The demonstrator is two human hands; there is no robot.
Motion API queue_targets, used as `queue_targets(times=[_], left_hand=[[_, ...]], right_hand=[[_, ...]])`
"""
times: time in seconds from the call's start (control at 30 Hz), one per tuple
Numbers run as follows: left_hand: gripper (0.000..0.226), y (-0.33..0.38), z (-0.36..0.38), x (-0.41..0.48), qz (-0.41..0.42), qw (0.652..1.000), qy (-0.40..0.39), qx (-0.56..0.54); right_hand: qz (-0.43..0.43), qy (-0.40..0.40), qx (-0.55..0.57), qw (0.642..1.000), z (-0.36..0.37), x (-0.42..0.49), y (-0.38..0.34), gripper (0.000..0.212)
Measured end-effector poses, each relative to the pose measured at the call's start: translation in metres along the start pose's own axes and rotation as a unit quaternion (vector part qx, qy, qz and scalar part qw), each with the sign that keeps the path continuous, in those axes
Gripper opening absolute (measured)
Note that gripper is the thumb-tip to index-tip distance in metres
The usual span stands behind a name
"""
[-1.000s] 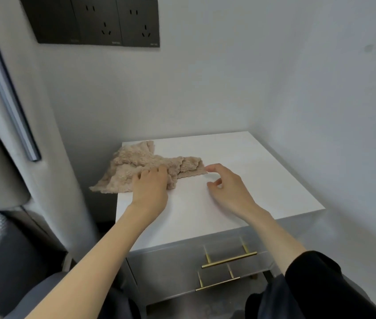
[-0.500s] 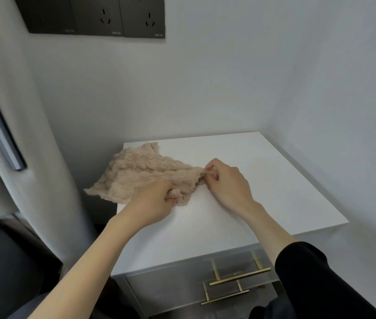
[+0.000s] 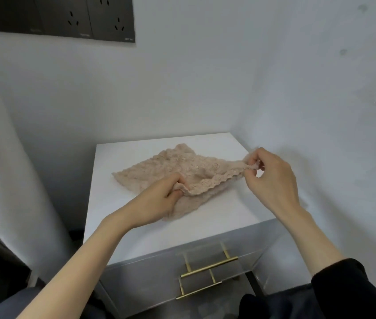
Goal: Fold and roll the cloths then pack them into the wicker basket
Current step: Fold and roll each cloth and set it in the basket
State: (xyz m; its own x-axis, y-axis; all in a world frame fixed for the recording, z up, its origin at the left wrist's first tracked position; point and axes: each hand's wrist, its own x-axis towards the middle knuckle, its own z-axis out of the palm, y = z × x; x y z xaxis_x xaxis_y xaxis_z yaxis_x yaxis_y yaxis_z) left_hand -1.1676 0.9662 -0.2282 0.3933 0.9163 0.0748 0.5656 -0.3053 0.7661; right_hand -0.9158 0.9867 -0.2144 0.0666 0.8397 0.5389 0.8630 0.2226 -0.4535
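Cloth (image 3: pixel 182 171): one beige, open-knit piece. It lies on the white worktop (image 3: pixel 136 226) between my two hands and beyond them, with its near edge raised off the surface.

Left hand (image 3: pixel 157 199): fingers and thumb are curled, pinching the near-left part of that edge. A lower flap of the cloth spreads just beneath and to the right of this hand.

Right hand (image 3: pixel 272 178): thumb and fingertips pinch the right-hand corner, held slightly above the worktop.

Change noted: a second ago the cloth was bunched to the left of the left hand and hanging over the worktop's side, with that hand flat on it. Half a second ago both hands pinched it close together. They are now drawn well apart. The edge between them is stretched nearly straight and the cloth has come fully onto the worktop. I judge this to be spreading ahead of the first fold. No folding, rolling or packing is done yet.

Not verifiable: the wicker basket is nowhere in view, and neither are any other cloths. The left hand covers the part of the cloth it grips, so I cannot tell whether the near portion is already doubled over. The dark shapes left of my left forearm are cut off and unidentifiable.
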Motion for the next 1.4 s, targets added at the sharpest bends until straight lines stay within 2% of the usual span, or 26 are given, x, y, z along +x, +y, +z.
queue_targets(times=[0.1, 0.2, 0.27, 0.3, 0.33, 0.4, 0.47, 0.53, 0.6, 0.7, 0.77, 0.83, 0.9, 0.97, 1.03, 1.1, 1.17, 1.23, 1.27, 1.37, 1.4], left_hand=[[0.024, 0.001, -0.003, -0.006, -0.011, 0.997, -0.051, 0.051], [0.023, -0.002, -0.007, -0.012, -0.029, 0.992, -0.096, 0.079], [0.012, -0.006, -0.012, -0.017, -0.052, 0.988, -0.120, 0.077], [0.017, -0.007, -0.015, -0.020, -0.074, 0.986, -0.134, 0.065], [0.032, -0.008, -0.019, -0.022, -0.096, 0.984, -0.142, 0.054], [0.063, -0.009, -0.025, -0.025, -0.114, 0.986, -0.109, 0.047], [0.079, -0.014, -0.028, -0.026, -0.112, 0.991, -0.016, 0.076], [0.079, -0.023, -0.030, -0.028, -0.140, 0.973, 0.077, 0.169], [0.075, -0.030, -0.031, -0.031, -0.193, 0.930, 0.129, 0.284], [0.089, -0.038, -0.030, -0.034, -0.237, 0.887, 0.128, 0.374], [0.100, -0.039, -0.025, -0.033, -0.250, 0.867, 0.110, 0.416], [0.096, -0.038, -0.020, -0.030, -0.252, 0.859, 0.099, 0.435], [0.073, -0.040, -0.019, -0.024, -0.239, 0.875, 0.082, 0.413], [0.046, -0.042, -0.017, -0.015, -0.222, 0.917, 0.061, 0.326], [0.044, -0.043, -0.019, -0.008, -0.212, 0.934, 0.067, 0.280], [0.038, -0.045, -0.027, -0.001, -0.197, 0.923, 0.136, 0.300], [0.029, -0.048, -0.036, 0.004, -0.169, 0.918, 0.220, 0.284], [0.023, -0.049, -0.041, 0.010, -0.162, 0.925, 0.260, 0.223], [0.030, -0.049, -0.042, 0.012, -0.179, 0.929, 0.251, 0.204], [0.069, -0.055, -0.041, 0.013, -0.249, 0.943, 0.150, 0.161], [0.075, -0.057, -0.042, 0.013, -0.256, 0.948, 0.135, 0.129]], right_hand=[[0.016, -0.105, -0.076, 0.991, -0.013, -0.009, 0.008, 0.020], [0.042, -0.226, -0.057, 0.972, -0.016, -0.013, 0.011, 0.031], [0.031, -0.234, -0.052, 0.970, -0.009, -0.013, 0.008, 0.030], [0.023, -0.217, -0.047, 0.975, -0.005, -0.012, 0.007, 0.029], [0.021, -0.192, -0.037, 0.980, 0.000, -0.010, 0.005, 0.028], [0.031, -0.161, -0.008, 0.986, 0.011, -0.004, 0.001, 0.021], [0.053, -0.175, 0.007, 0.983, 0.023, 0.003, 0.002, 0.016], [0.072, -0.209, -0.013, 0.975, 0.033, 0.008, 0.004, 0.026], [0.099, -0.243, -0.035, 0.964, 0.042, 0.013, 0.003, 0.042], [0.143, -0.290, -0.042, 0.945, 0.051, 0.020, -0.003, 0.067], [0.152, -0.300, -0.036, 0.941, 0.053, 0.022, -0.006, 0.059], [0.151, -0.317, -0.025, 0.936, 0.054, 0.024, -0.009, 0.060], [0.141, -0.330, 0.002, 0.933, 0.054, 0.025, -0.011, 0.060], [0.146, -0.314, 0.030, 0.937, 0.054, 0.024, -0.011, 0.053], [0.178, -0.261, 0.068, 0.946, 0.053, 0.024, -0.004, 0.031], [0.214, -0.213, 0.097, 0.948, 0.048, 0.026, 0.004, 0.011], [0.219, -0.199, 0.095, 0.950, 0.042, 0.026, 0.012, 0.006], [0.229, -0.204, 0.091, 0.947, 0.038, 0.026, 0.021, 0.006], [0.234, -0.218, 0.089, 0.943, 0.036, 0.025, 0.025, 0.013], [0.254, -0.264, 0.108, 0.924, 0.029, 0.021, 0.031, 0.028], [0.253, -0.262, 0.119, 0.924, 0.027, 0.021, 0.032, 0.032]])
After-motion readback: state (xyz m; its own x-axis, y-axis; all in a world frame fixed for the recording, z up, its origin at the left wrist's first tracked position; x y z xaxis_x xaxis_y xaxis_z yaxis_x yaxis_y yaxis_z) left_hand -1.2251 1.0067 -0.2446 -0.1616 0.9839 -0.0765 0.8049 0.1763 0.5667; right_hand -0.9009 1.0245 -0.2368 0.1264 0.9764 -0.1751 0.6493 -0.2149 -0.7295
